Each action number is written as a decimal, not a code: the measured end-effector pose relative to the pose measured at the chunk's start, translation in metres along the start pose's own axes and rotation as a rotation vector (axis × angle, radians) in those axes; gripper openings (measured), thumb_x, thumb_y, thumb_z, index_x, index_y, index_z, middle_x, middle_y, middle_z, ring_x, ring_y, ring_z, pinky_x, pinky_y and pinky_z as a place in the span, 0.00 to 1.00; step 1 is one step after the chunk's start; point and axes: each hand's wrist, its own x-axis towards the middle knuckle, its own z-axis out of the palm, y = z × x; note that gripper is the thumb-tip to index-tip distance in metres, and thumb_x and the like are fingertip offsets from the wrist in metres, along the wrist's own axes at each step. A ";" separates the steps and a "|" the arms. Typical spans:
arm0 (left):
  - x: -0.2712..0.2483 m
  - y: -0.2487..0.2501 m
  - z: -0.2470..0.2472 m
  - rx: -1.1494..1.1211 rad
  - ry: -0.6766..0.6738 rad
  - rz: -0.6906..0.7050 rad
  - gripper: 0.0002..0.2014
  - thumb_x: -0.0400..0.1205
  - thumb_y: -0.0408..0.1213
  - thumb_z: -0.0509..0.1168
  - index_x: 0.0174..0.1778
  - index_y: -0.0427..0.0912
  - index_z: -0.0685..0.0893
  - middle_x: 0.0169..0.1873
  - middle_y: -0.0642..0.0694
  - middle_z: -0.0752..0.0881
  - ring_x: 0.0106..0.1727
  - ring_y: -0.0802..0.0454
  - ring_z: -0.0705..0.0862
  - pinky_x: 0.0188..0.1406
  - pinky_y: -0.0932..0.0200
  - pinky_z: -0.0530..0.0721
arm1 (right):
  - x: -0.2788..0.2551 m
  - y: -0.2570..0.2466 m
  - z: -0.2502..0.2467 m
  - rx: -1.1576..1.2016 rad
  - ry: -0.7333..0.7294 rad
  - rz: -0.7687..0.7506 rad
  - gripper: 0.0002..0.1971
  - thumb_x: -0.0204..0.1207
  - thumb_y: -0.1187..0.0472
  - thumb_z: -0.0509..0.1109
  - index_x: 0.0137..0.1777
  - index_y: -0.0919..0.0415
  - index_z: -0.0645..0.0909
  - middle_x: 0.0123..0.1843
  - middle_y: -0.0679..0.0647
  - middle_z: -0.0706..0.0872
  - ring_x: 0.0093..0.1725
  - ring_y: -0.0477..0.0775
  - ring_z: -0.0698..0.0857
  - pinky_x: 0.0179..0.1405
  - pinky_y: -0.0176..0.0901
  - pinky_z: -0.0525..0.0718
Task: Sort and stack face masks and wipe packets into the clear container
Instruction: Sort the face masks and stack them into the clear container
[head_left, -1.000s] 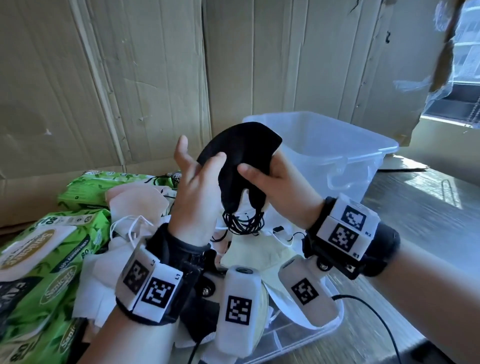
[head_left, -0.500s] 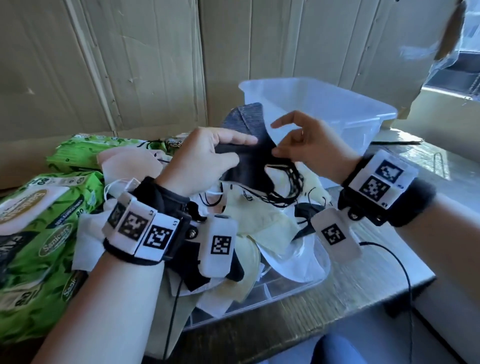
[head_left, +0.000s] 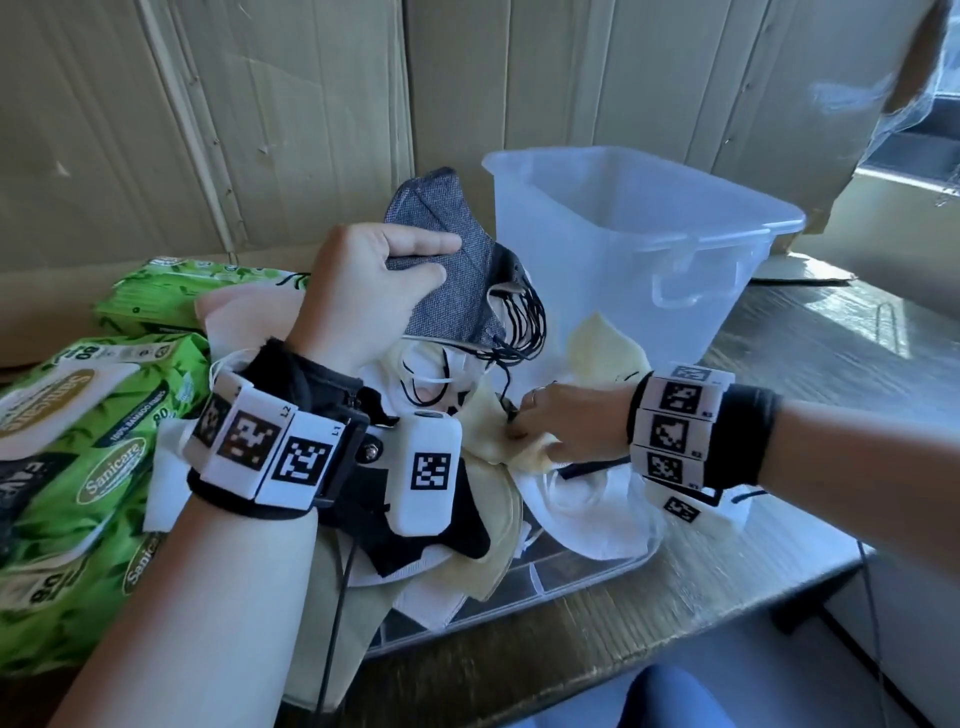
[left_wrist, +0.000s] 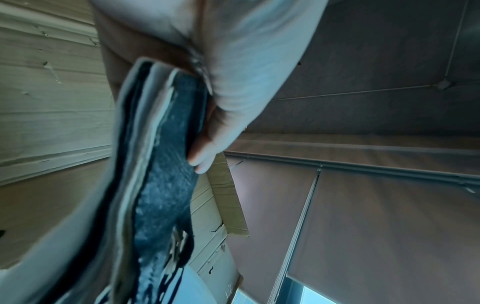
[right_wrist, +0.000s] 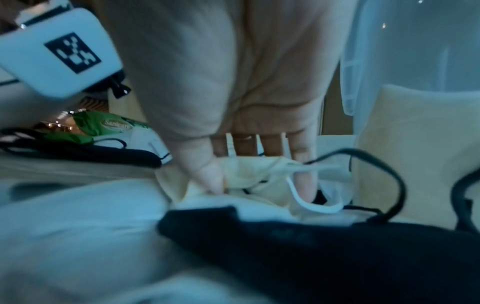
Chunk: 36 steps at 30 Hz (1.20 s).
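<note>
Several dark masks (head_left: 457, 280), folded and stacked, sit pinched in the left hand (head_left: 363, 291) just beside the clear container (head_left: 727, 244), which looks empty. Below, the right hand (head_left: 566, 421) grasps a pale yellow mask (right_wrist: 249, 174) in the loose pile; its thumb and fingers close on the fabric. Gathering is the step in hand; next the yellow mask must come free of tangled ear loops. Green wipe packets (head_left: 78, 467) wait at the left. How many masks the stack holds is unclear.

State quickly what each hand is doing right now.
Left hand: holds a stack of dark masks.
Right hand: pinches a yellow mask in the pile.
</note>
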 end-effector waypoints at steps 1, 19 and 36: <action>0.000 0.000 0.000 0.003 -0.008 -0.009 0.13 0.78 0.29 0.68 0.52 0.52 0.87 0.46 0.59 0.87 0.39 0.56 0.82 0.36 0.75 0.74 | 0.002 -0.001 -0.003 -0.044 0.012 0.009 0.21 0.81 0.67 0.57 0.74 0.61 0.70 0.67 0.61 0.77 0.67 0.60 0.76 0.62 0.42 0.70; -0.002 0.002 0.002 0.008 0.053 -0.072 0.09 0.79 0.39 0.68 0.34 0.47 0.90 0.33 0.54 0.90 0.37 0.62 0.84 0.37 0.66 0.77 | -0.047 0.030 -0.098 0.682 1.283 0.497 0.07 0.73 0.67 0.63 0.36 0.60 0.80 0.30 0.57 0.79 0.29 0.53 0.72 0.28 0.37 0.69; 0.000 0.002 0.004 -0.297 -0.065 -0.123 0.24 0.72 0.49 0.68 0.37 0.25 0.80 0.30 0.39 0.80 0.33 0.47 0.77 0.38 0.52 0.72 | -0.016 -0.013 -0.072 0.583 0.975 -0.077 0.20 0.76 0.52 0.58 0.58 0.62 0.84 0.51 0.60 0.83 0.53 0.52 0.76 0.55 0.45 0.75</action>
